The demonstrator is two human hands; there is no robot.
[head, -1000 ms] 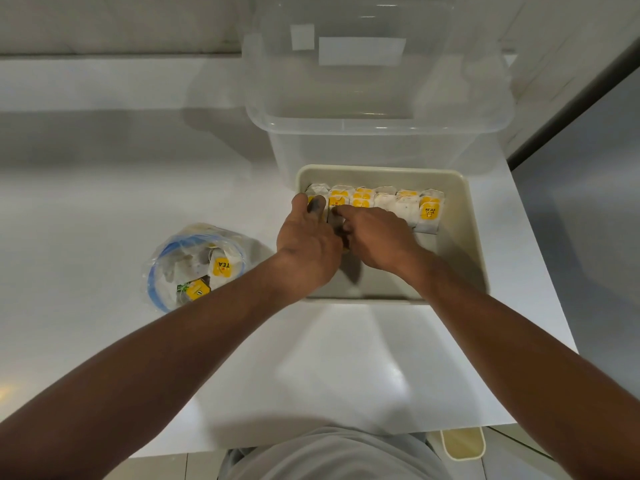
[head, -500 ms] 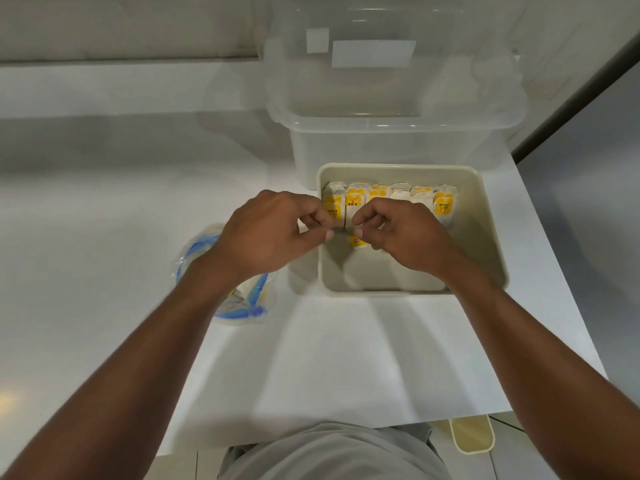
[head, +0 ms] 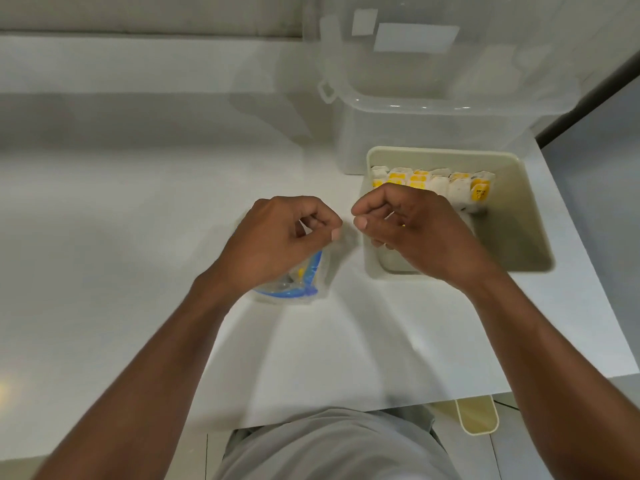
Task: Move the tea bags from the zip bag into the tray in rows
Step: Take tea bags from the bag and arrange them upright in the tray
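White counter (head: 138,202): one row of tea bags (head: 440,183) lines the tray (head: 512,237), more left in the zip bag (head: 304,282); left hand (head: 277,244) and right hand (head: 415,233) curled, grip unclear.

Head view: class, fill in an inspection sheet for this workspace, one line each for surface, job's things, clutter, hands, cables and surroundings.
Surface: white table, glossy.
Job's things: beige tray with one row of tea bags along its far wall; zip bag left of the tray, partly hidden under the left hand.
Clutter: clear storage box behind the tray.
Hands: left hand above the zip bag, right hand above the tray's near left corner, both with fingers curled; what they hold cannot be told.
Cables: nothing seen.
Surroundings: pale wall behind; beige object below the table's near edge.
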